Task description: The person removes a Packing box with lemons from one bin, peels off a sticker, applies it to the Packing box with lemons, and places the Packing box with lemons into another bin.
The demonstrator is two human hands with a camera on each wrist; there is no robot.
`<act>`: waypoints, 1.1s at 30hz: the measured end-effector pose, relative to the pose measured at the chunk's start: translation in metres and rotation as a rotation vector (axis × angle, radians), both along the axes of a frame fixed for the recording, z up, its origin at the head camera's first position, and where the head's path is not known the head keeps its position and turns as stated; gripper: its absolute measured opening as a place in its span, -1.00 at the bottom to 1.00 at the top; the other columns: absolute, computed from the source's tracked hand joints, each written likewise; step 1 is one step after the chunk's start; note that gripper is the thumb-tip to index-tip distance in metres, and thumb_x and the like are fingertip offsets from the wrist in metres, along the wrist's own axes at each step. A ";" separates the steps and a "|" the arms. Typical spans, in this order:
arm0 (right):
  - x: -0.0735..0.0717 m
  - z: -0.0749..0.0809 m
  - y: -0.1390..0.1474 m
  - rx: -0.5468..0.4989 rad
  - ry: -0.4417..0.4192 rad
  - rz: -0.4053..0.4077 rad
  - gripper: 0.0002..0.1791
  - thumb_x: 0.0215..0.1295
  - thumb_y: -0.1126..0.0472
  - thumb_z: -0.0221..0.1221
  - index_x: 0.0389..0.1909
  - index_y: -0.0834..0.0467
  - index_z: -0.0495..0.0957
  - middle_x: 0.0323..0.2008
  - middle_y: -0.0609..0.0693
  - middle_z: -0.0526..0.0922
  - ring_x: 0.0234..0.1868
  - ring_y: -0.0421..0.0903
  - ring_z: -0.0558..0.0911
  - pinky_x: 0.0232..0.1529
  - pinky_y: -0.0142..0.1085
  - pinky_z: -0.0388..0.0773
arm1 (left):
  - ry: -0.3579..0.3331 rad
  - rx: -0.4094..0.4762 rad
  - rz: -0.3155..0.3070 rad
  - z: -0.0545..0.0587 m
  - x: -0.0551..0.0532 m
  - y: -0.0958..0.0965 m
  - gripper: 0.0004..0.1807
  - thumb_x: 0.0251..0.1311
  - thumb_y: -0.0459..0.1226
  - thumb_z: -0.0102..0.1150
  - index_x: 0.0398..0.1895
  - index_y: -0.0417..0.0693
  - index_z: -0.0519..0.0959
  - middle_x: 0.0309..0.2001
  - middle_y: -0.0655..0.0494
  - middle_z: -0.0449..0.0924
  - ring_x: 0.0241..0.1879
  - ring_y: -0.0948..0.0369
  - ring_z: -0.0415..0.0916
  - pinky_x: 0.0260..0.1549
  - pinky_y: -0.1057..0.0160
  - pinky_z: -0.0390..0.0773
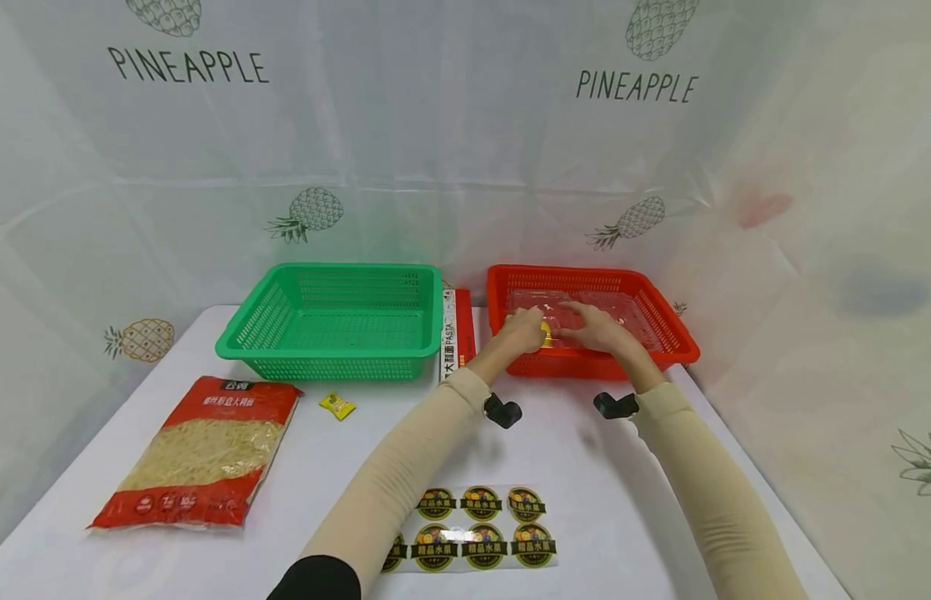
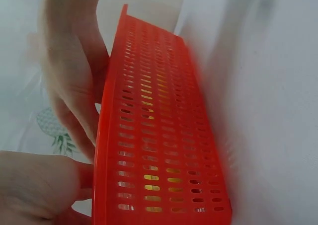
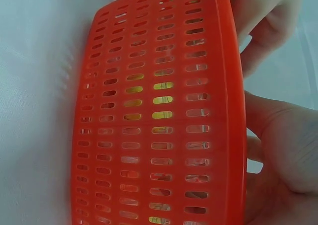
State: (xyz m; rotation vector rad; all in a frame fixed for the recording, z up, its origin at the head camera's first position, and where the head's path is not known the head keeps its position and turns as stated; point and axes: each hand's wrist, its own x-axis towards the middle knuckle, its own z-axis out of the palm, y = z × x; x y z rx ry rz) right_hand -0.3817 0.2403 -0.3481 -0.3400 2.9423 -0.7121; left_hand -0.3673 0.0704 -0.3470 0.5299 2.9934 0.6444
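Both hands reach over the near rim of the red basket (image 1: pixel 585 364), which holds clear plastic boxes (image 1: pixel 621 310). My left hand (image 1: pixel 523 329) is inside its left part, beside a yellow item (image 1: pixel 546 333); its fingertips are hidden. To the right of that item is my right hand (image 1: pixel 594 327), its fingers spread apart at the clear plastic. I cannot tell whether either hand grips a box. In the left wrist view, the basket wall (image 2: pixel 164 130) covers the left fingertips. Yellow shows through the slots of the basket wall (image 3: pixel 161 173) in the right wrist view.
A green basket (image 1: pixel 333 365) stands back left, with a red-and-white pasta pack (image 1: pixel 457 329) beside it. A bag of pasta (image 1: pixel 202 454) and a small yellow packet (image 1: pixel 337 406) lie at left. The sticker sheet (image 1: pixel 480 533) is partly under the left forearm.
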 end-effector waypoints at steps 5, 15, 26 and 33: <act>0.002 0.001 0.001 -0.007 0.000 -0.009 -0.21 0.34 -0.05 0.19 0.50 0.10 0.14 0.45 0.33 0.21 0.41 0.40 0.22 0.28 0.36 0.23 | 0.004 0.058 0.004 -0.002 0.001 0.000 -0.75 0.37 -0.18 0.12 -0.01 -0.13 0.55 -0.25 0.07 0.55 -0.22 0.15 0.46 -0.07 0.21 0.41; 0.006 0.013 0.007 -0.041 0.040 -0.008 -0.20 0.33 -0.05 0.21 0.50 0.09 0.13 0.45 0.30 0.22 0.37 0.36 0.28 0.29 0.32 0.28 | 0.109 0.121 0.004 -0.002 0.000 -0.001 -0.79 0.35 -0.16 0.16 -0.17 -0.13 0.59 -0.36 0.09 0.51 -0.20 0.16 0.43 -0.18 0.23 0.37; 0.009 0.022 0.006 -0.071 0.088 0.011 -0.23 0.34 0.01 0.21 0.49 0.14 0.15 0.43 0.31 0.24 0.37 0.36 0.29 0.26 0.30 0.33 | 0.154 0.277 0.039 -0.002 0.001 0.000 -0.57 0.41 -0.21 0.07 0.28 -0.15 0.48 0.13 0.00 0.60 0.34 0.02 0.35 0.29 -0.03 0.38; 0.013 0.029 0.004 -0.080 0.127 0.021 -0.25 0.35 0.05 0.22 0.48 0.12 0.17 0.40 0.29 0.31 0.25 0.29 0.44 0.17 0.19 0.49 | 0.200 0.333 0.049 0.002 0.002 -0.003 -0.62 0.42 -0.24 0.04 0.24 -0.14 0.53 0.17 0.00 0.60 0.41 0.01 0.28 0.33 -0.08 0.35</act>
